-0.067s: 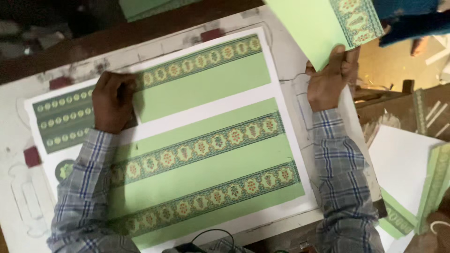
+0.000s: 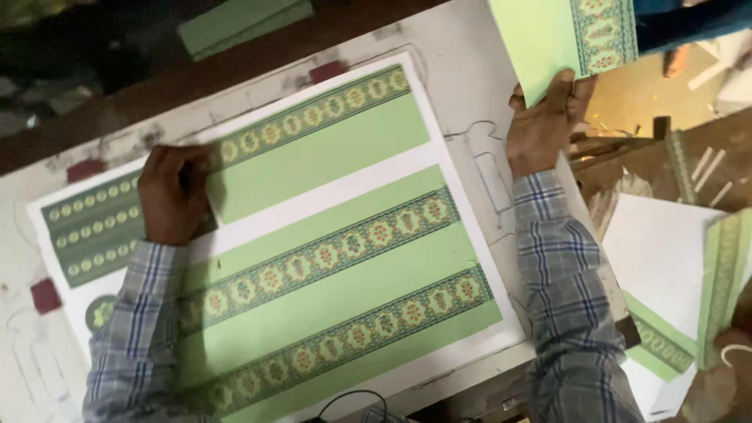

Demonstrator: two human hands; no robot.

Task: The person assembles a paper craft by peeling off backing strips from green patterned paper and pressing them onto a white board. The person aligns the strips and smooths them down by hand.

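White counter [image 2: 470,86] carries a big printed sheet [image 2: 313,258], green bands with ornate borders, flat; looks thin, light, floppy, likely creases if lifted by one corner. Left hand [image 2: 174,194] pressed curled on its upper left. Right hand [image 2: 544,125] pinches a smaller green card [image 2: 548,39] by its bottom edge, off the counter's right edge; free room there is tight

Flat pale green folded card packet [image 2: 244,25], lying on the dark brown wooden bench edge [image 2: 117,86] at top. Dark red tape tabs [image 2: 327,71] on the grey-white work board [image 2: 462,70], near its upper rim. Plain white paper sheet [image 2: 658,251] at right, over a stack of green patterned-border cards [image 2: 662,345]. Narrow green ornamented strip [image 2: 724,274] just beside it. Black cable loop [image 2: 345,401] at bottom edge.
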